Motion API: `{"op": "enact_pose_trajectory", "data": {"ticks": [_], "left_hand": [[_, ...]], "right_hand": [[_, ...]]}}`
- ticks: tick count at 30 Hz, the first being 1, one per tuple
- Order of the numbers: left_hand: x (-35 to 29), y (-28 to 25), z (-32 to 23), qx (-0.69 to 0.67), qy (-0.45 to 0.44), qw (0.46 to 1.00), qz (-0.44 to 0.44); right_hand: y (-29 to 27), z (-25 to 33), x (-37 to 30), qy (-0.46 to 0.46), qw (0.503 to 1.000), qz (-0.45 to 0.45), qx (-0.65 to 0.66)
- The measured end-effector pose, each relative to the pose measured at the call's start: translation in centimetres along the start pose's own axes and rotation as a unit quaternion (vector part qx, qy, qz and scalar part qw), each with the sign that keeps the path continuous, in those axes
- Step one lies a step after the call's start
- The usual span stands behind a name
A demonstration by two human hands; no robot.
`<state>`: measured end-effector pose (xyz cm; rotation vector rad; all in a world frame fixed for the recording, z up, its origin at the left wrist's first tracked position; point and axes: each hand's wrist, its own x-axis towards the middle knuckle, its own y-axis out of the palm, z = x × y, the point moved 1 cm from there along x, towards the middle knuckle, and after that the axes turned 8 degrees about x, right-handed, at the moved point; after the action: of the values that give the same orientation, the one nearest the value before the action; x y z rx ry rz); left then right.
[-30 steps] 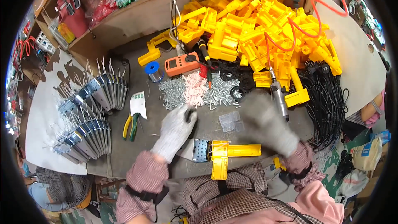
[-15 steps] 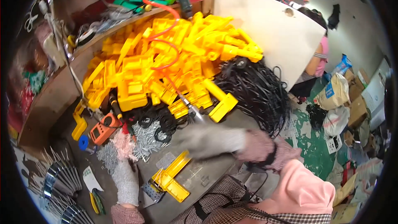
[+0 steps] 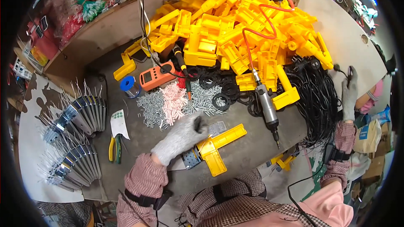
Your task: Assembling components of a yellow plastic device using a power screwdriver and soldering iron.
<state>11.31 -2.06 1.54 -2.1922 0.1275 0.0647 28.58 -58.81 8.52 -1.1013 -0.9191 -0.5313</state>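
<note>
As a black cord point(image 3: 337, 67) is apparently fetched, pinched by the right hand point(image 3: 349, 94), lifting clear is required; left hand point(image 3: 183, 135) grip cannot be determined.

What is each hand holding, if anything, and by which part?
Right hand: a black cord, apparently pinched near its end. Left hand: no held thing visible.

The left hand point(image 3: 179, 138) is curled beside a yellow housing point(image 3: 214, 160); the right hand point(image 3: 349, 94) holds a black cord point(image 3: 336, 67).

Grey-gloved hands point(image 3: 180, 138), yellow casing point(image 3: 213, 159), black cable bundle point(image 3: 313, 103), orange meter point(image 3: 160, 78), checked apron point(image 3: 248, 209)
</note>
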Motion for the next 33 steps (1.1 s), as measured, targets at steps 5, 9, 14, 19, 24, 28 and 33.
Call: {"op": "enact_pose_trajectory", "data": {"ticks": [5, 9, 14, 19, 24, 28, 33], "left_hand": [[4.7, 2.4, 2.1, -0.158, 0.055, 0.985, 0.037], [5.3, 4.0, 2.8, -0.121, 0.079, 0.983, 0.114], [6.4, 2.3, 1.5, -0.108, 0.092, 0.990, 0.015], [2.6, 1.2, 4.8, -0.160, -0.028, 0.986, 0.037], [5.2, 1.3, 5.5, -0.026, 0.004, 0.998, -0.062], [3.1, 1.4, 1.5, -0.092, 0.063, 0.985, -0.132], [1.9, 2.1, 2.4, -0.052, 0.075, 0.995, -0.041]], "right_hand": [[-5.7, 8.3, 4.7, 0.235, 0.898, 0.301, 0.220], [-8.0, 19.8, 3.5, 0.362, 0.697, 0.318, 0.532], [0.2, 28.6, -3.1, 0.430, 0.478, 0.243, 0.726], [17.9, 31.1, -6.0, 0.221, 0.824, 0.213, 0.477], [19.6, 35.8, -4.2, 0.075, 0.932, 0.271, 0.227], [13.7, 29.9, -3.1, -0.101, 0.962, 0.191, 0.168], [2.7, 26.2, -2.2, -0.210, 0.807, 0.536, 0.132]]}}
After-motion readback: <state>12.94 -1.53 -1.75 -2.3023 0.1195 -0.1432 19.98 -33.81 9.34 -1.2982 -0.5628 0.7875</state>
